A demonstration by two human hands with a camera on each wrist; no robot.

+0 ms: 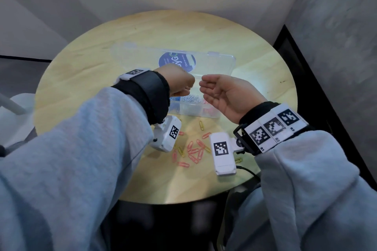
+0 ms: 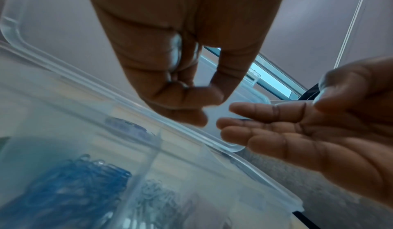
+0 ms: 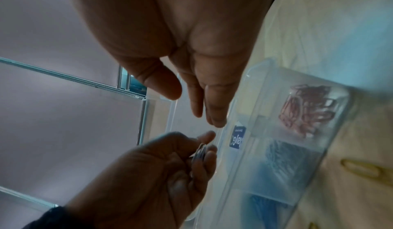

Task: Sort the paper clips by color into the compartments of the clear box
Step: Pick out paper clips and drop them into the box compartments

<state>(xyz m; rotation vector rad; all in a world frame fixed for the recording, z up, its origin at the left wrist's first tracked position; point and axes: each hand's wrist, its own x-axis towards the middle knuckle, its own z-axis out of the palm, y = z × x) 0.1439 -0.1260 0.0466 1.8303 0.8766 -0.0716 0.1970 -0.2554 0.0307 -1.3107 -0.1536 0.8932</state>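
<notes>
Two hands are hovering above the clear box (image 1: 224,67) at mid-frame: the left hand (image 1: 179,82) is pinching silver clips (image 3: 199,153), the right hand (image 1: 224,93) is lying palm-up, fingers relaxed, while pink clips (image 1: 193,151) are lying on the table (image 1: 102,57) below

blue round sticker (image 1: 177,61) on clear box lid (image 1: 220,65), partly legible "clean as you go" (small)

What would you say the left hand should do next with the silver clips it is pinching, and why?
Probably lower the left hand and release its silver paper clips into the clear box compartment already holding silver clips, just beneath it. The right hand is open and empty beside it.
</notes>
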